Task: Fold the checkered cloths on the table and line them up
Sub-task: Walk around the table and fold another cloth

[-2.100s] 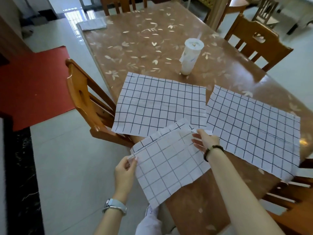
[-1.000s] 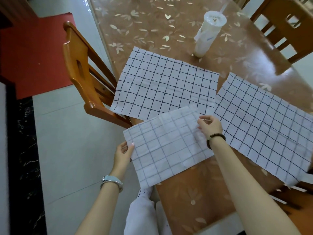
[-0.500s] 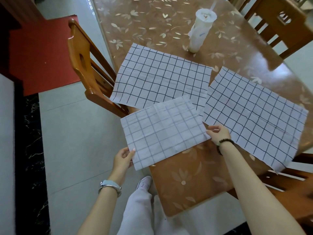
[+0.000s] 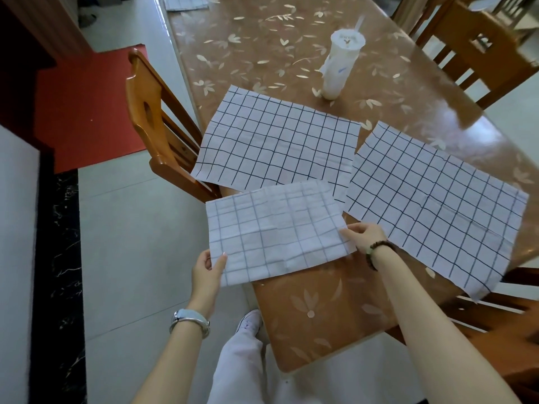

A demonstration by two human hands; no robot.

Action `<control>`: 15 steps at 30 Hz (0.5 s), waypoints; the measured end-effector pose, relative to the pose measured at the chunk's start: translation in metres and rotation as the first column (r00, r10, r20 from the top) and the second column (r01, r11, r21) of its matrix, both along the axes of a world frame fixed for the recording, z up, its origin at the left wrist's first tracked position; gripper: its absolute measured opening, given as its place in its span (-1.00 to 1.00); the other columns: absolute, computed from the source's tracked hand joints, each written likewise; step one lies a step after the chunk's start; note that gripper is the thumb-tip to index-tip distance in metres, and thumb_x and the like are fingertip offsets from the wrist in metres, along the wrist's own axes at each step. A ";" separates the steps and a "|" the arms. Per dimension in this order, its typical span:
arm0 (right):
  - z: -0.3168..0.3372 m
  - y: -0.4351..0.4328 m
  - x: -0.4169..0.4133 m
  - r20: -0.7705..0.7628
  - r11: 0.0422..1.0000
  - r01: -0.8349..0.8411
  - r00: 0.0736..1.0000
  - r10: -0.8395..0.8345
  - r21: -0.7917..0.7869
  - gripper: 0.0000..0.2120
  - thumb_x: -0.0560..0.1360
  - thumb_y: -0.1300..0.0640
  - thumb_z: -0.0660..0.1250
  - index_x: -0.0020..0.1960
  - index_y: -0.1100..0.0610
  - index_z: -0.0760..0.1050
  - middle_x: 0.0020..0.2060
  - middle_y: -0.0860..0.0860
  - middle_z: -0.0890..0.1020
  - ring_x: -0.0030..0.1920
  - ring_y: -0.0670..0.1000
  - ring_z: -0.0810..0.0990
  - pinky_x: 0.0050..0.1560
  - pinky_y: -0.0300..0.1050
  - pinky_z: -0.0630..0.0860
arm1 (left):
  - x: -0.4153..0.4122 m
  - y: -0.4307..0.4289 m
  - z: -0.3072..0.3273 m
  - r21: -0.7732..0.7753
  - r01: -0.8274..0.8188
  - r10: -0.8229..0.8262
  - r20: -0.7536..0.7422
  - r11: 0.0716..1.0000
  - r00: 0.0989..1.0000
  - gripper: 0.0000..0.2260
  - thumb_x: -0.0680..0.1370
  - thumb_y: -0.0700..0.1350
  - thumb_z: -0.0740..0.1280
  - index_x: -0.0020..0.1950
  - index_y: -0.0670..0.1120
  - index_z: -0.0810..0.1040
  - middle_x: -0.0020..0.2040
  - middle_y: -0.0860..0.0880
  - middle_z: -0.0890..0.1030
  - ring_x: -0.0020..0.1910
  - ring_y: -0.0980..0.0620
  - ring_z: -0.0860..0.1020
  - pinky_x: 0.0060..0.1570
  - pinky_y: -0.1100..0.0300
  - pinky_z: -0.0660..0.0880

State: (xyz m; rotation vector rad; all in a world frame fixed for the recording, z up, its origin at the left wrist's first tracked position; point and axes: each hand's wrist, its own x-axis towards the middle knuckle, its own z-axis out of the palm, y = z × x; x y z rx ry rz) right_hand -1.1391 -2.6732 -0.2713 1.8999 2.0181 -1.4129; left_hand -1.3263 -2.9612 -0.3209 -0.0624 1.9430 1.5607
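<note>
your left hand (image 4: 208, 269) pinches the near left corner of the folded checkered cloth (image 4: 277, 228), thumb on top and fingers underneath. your right hand (image 4: 364, 236) grasps the same cloth at its near right corner, fingers curled at the edge. between the two hands the cloth is spread flat, its paler side up, with faint grid lines and creases across it. its right part lies on the brown table (image 4: 320, 310) near the corner closest to you, and its left part reaches out past the table's left edge, over the floor. its far edge overlaps the near edge of the left open cloth (image 4: 274, 141).

that left open cloth lies flat with dark grid lines, and its left corner hangs past the table edge above the wooden chair (image 4: 154, 118). the right open cloth (image 4: 437, 193) lies just beside it, almost touching at the inner corner, and its near right end droops off the table's side. beyond both stands a white cup (image 4: 341, 65) with a straw, upright and apart from the cloths. at the far left corner of the table lies another checkered piece (image 4: 185, 2), cut off by the top of the view.

you wear a wristwatch (image 4: 189, 319) on the left wrist and a bead bracelet (image 4: 379, 250) on the right. a red mat (image 4: 87, 106) covers the floor past the chair, a second chair (image 4: 472, 45) stands at the table's far right side, and your shoe (image 4: 249, 320) shows beside the table corner.
</note>
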 end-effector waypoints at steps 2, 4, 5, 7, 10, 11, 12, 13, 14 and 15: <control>0.002 -0.002 -0.001 0.001 1.000 -0.014 1.000 0.014 0.001 -0.65 0.46 -0.02 0.43 0.16 0.15 0.59 0.00 0.01 0.58 0.00 0.01 0.51 -0.01 -0.13 0.42 | -0.001 0.003 0.002 0.004 -0.004 0.004 -0.015 1.000 1.000 -0.93 0.60 -0.16 0.35 0.07 -0.04 0.53 0.02 0.01 0.66 0.04 0.03 0.63 -0.01 0.18 0.55; 0.003 -0.003 -0.002 -0.003 0.999 -0.034 0.999 0.034 0.018 -0.65 0.48 -0.02 0.41 0.16 0.17 0.60 0.04 0.03 0.61 0.01 0.01 0.52 0.00 -0.13 0.43 | -0.002 0.006 0.003 -0.006 -0.004 0.004 -0.043 1.000 0.999 -0.87 0.60 -0.15 0.36 0.13 -0.07 0.53 0.06 0.01 0.66 0.06 0.03 0.63 0.00 0.18 0.55; 0.004 -0.003 -0.002 -0.002 0.999 -0.040 0.999 0.040 0.035 -0.67 0.49 -0.02 0.40 0.15 0.17 0.61 0.05 0.04 0.62 0.01 0.01 0.52 0.00 -0.13 0.44 | -0.004 0.006 0.002 -0.014 -0.006 0.005 -0.059 1.000 0.998 -0.86 0.59 -0.14 0.36 0.15 -0.07 0.53 0.07 0.00 0.65 0.07 0.03 0.62 0.03 0.14 0.55; 0.007 -0.004 0.001 0.009 0.996 -0.027 1.000 0.027 0.080 -0.70 0.51 -0.01 0.38 0.11 0.18 0.62 0.01 0.05 0.62 -0.03 0.03 0.52 -0.01 -0.13 0.44 | -0.005 0.008 0.001 -0.032 0.002 -0.006 -0.093 0.999 0.996 -0.87 0.59 -0.15 0.36 0.13 -0.04 0.52 0.06 0.02 0.64 0.07 0.02 0.62 0.09 0.08 0.55; 0.005 -0.003 0.011 0.030 0.995 -0.007 1.000 0.004 0.096 -0.71 0.52 0.00 0.36 0.11 0.18 0.60 -0.01 0.05 0.61 -0.02 0.04 0.51 0.02 -0.12 0.45 | -0.004 0.012 -0.002 -0.063 0.051 -0.058 -0.114 0.997 0.992 -0.86 0.58 -0.18 0.37 0.12 -0.03 0.51 0.04 0.03 0.63 0.06 0.02 0.61 0.11 0.06 0.54; 0.003 -0.003 0.014 0.030 0.996 -0.003 1.000 0.000 0.089 -0.71 0.53 0.00 0.35 0.12 0.18 0.59 0.03 0.06 0.62 0.00 0.05 0.52 0.04 -0.10 0.46 | -0.004 0.012 -0.003 -0.077 0.074 -0.082 -0.115 0.994 0.990 -0.85 0.58 -0.18 0.37 0.14 -0.04 0.51 0.05 0.03 0.63 0.06 0.02 0.60 0.11 0.07 0.54; 0.002 -0.003 0.017 0.027 0.997 -0.004 1.000 0.002 0.083 -0.71 0.53 0.00 0.34 0.13 0.18 0.59 0.06 0.08 0.63 0.03 0.07 0.53 0.07 -0.07 0.48 | -0.003 0.013 -0.004 -0.093 0.093 -0.103 -0.115 0.991 0.988 -0.83 0.58 -0.17 0.37 0.16 -0.05 0.51 0.06 0.02 0.62 0.07 0.01 0.60 0.11 0.07 0.54; 0.001 -0.003 0.019 0.022 0.997 -0.005 1.000 0.003 0.075 -0.70 0.53 0.00 0.33 0.14 0.18 0.58 0.09 0.09 0.62 0.07 0.08 0.54 0.10 -0.04 0.49 | -0.003 0.013 -0.007 -0.103 0.103 -0.115 -0.109 0.989 0.987 -0.82 0.58 -0.17 0.37 0.17 -0.06 0.51 0.06 0.01 0.62 0.07 0.00 0.60 0.10 0.05 0.55; 0.001 -0.004 0.020 0.013 0.997 -0.001 1.000 0.000 0.071 -0.70 0.53 0.00 0.33 0.15 0.18 0.58 0.10 0.09 0.62 0.09 0.08 0.54 0.11 -0.02 0.50 | -0.004 0.013 -0.009 -0.110 0.102 -0.113 -0.097 0.989 0.989 -0.81 0.58 -0.15 0.38 0.18 -0.07 0.51 0.05 -0.01 0.63 0.06 -0.02 0.61 0.09 0.03 0.56; 0.001 -0.004 0.019 0.001 0.998 0.009 1.000 -0.009 0.067 -0.70 0.53 0.01 0.34 0.15 0.18 0.58 0.10 0.08 0.62 0.08 0.07 0.54 0.11 -0.01 0.50 | -0.005 0.013 -0.011 -0.111 0.092 -0.102 -0.079 0.990 0.992 -0.82 0.58 -0.13 0.38 0.17 -0.06 0.52 0.04 -0.03 0.65 0.04 -0.05 0.62 0.07 0.00 0.58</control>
